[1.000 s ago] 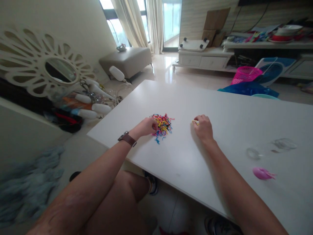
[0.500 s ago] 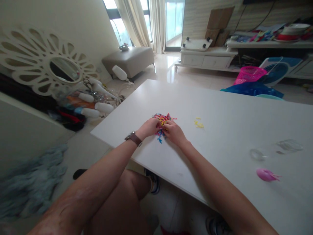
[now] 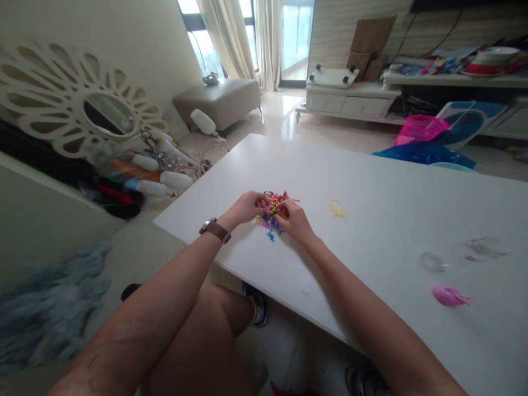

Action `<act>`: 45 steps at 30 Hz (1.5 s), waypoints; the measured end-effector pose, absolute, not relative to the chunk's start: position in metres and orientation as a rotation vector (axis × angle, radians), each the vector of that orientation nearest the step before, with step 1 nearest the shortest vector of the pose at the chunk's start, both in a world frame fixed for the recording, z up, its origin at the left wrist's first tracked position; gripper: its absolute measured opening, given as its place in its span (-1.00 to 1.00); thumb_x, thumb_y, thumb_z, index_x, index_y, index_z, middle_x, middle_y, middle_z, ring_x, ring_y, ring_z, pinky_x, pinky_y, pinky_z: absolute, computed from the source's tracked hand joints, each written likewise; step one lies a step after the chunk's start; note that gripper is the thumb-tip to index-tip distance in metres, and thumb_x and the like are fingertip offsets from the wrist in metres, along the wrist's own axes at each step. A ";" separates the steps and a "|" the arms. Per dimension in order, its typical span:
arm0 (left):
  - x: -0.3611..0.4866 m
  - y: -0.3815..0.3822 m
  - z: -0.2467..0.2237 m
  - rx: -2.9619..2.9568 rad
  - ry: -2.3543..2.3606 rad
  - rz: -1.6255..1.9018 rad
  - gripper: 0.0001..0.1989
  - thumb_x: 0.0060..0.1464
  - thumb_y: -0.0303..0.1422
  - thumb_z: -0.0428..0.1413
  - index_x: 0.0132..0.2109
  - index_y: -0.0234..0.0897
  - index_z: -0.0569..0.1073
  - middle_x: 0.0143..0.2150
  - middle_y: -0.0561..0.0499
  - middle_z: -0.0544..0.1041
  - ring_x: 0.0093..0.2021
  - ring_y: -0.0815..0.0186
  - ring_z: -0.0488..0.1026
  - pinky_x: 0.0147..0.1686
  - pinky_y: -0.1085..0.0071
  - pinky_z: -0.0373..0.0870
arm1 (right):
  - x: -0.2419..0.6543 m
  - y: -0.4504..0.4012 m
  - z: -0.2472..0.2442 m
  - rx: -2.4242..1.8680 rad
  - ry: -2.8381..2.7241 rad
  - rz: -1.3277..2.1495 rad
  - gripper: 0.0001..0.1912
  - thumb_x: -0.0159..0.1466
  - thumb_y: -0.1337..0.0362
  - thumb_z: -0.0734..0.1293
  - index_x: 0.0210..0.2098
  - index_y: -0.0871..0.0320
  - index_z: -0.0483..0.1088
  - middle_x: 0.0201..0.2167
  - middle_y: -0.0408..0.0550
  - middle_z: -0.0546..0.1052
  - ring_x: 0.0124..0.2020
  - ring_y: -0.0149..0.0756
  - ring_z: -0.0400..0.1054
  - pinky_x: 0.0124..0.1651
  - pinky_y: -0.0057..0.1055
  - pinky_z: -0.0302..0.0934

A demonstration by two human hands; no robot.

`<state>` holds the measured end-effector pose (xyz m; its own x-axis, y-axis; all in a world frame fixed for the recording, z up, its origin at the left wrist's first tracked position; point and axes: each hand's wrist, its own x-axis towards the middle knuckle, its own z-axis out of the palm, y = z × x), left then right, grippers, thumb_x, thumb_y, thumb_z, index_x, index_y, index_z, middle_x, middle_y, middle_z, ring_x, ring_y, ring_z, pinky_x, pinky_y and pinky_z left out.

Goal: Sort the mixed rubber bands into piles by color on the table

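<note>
A loose pile of small multicoloured pieces (image 3: 270, 221), red, yellow, blue and pink, lies on the white table (image 3: 355, 242). At the pile's left side is my left hand (image 3: 248, 207), its fingers bent and pressed together over the pieces. From the right, my right hand (image 3: 295, 219) reaches into the same pile with thumb and fingers pinched. What either hand pinches is too small to make out. A few yellow pieces (image 3: 337, 211) lie apart, to the right of my right hand.
On the table's right side lie a clear container (image 3: 487, 247) on its side and a pink object (image 3: 449, 296). Beyond the far edge are a pink basket (image 3: 421, 129) and blue plastic (image 3: 429, 153). A lamp with white shades (image 3: 175, 180) stands left of the table.
My left hand has shifted slightly left and away from me, and the gap between my hands is wider, showing more of the pile.
</note>
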<state>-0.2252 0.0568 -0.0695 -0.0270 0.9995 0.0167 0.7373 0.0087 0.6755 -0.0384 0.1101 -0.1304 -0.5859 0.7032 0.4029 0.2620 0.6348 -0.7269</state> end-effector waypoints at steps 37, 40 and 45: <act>-0.192 0.058 -0.067 1.367 1.480 0.835 -0.83 -0.14 -0.40 0.32 -0.31 -0.36 0.62 -0.39 -0.04 0.60 -0.38 0.33 0.49 -0.31 0.38 0.44 | 0.011 0.108 -0.131 -0.880 -1.568 1.451 -0.67 0.02 0.05 0.52 -0.36 0.15 0.52 -0.42 -0.02 0.61 -0.40 -0.25 0.49 -0.28 -0.32 0.39; -0.191 0.060 -0.069 1.551 1.543 0.704 -0.84 -0.16 -0.39 0.31 -0.33 -0.34 0.64 -0.43 -0.03 0.59 -0.41 0.32 0.47 -0.41 0.42 0.38 | 0.041 0.105 -0.131 -0.937 -1.637 1.401 -0.70 0.01 0.11 0.52 -0.34 0.16 0.54 -0.41 -0.03 0.61 -0.39 -0.25 0.49 -0.28 -0.33 0.38; -0.184 0.062 -0.072 1.811 1.608 0.486 -0.89 -0.13 -0.41 0.24 -0.39 -0.33 0.64 -0.49 -0.01 0.58 -0.47 0.33 0.46 -0.46 0.45 0.31 | 0.094 0.092 -0.130 -1.063 -1.944 1.242 -0.82 0.14 0.18 0.43 -0.33 0.15 0.57 -0.41 -0.05 0.61 -0.40 -0.29 0.46 -0.30 -0.37 0.32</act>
<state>-0.1842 0.0619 -0.0717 0.1755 0.9734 -0.1476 0.7284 -0.0275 0.6846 0.0945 0.0918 -0.1301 -0.5049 0.8611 0.0598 0.3080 0.2444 -0.9195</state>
